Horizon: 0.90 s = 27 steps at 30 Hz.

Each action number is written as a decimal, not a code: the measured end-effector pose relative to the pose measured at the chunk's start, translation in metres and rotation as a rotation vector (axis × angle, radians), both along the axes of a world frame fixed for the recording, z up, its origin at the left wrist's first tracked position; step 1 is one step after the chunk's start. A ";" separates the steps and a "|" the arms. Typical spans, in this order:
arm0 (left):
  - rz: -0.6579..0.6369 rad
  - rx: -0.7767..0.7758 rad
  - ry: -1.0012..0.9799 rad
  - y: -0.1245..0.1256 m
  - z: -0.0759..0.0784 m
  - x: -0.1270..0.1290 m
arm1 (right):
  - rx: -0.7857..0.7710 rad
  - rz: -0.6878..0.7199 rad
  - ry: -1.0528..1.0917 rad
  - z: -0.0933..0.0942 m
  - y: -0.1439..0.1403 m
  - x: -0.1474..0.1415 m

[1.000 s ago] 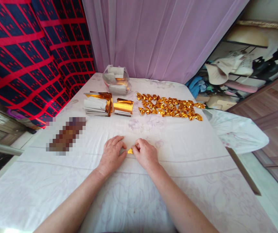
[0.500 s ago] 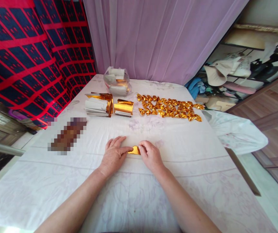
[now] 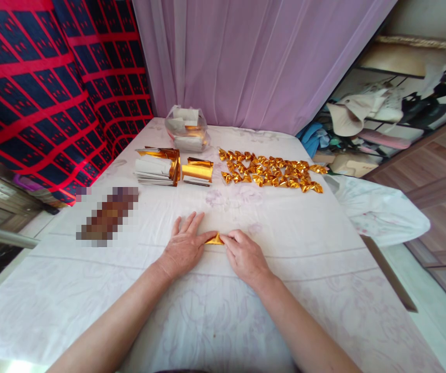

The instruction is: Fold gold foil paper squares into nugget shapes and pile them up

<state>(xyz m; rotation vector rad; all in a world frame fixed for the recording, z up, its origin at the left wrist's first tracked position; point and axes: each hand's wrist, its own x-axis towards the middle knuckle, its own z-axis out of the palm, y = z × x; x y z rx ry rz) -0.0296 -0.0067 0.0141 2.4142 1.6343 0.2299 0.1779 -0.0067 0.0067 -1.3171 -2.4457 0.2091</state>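
Observation:
My left hand lies flat on the white cloth of the table, fingers spread, thumb tip on a small gold foil piece. From the other side, my right hand presses the same piece with its fingertips. The piece shows as a small gold triangle between both hands. Further back lies a row of several folded gold foil shapes. To its left stand a stack of gold and white sheets and a smaller gold stack.
A clear plastic bag with paper sits at the far edge by the lilac curtain. A blurred brown object lies on the left. A red and navy cloth hangs at left. The table's right edge drops beside a cluttered shelf.
The gold piece went from a nearly hidden sliver to a longer strip, then to a small triangle. My left fingers have spread out flat and my right hand has slid slightly right.

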 end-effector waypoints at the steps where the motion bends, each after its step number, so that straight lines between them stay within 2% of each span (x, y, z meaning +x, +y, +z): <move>1: 0.007 0.003 -0.004 0.000 0.001 0.000 | 0.016 0.004 -0.016 0.000 0.000 0.001; 10: 0.019 -0.053 -0.043 0.001 0.005 0.001 | 0.133 0.084 -0.080 0.002 -0.003 0.017; 15: 0.009 -0.044 -0.057 0.002 0.002 -0.002 | 0.172 0.059 -0.055 0.009 -0.008 0.006; 21: 0.006 -0.040 -0.034 0.003 0.002 -0.001 | 0.117 0.066 -0.053 0.009 -0.012 -0.011; 27: 0.001 -0.058 -0.016 0.003 0.006 0.000 | 0.076 0.028 -0.049 0.004 -0.014 -0.007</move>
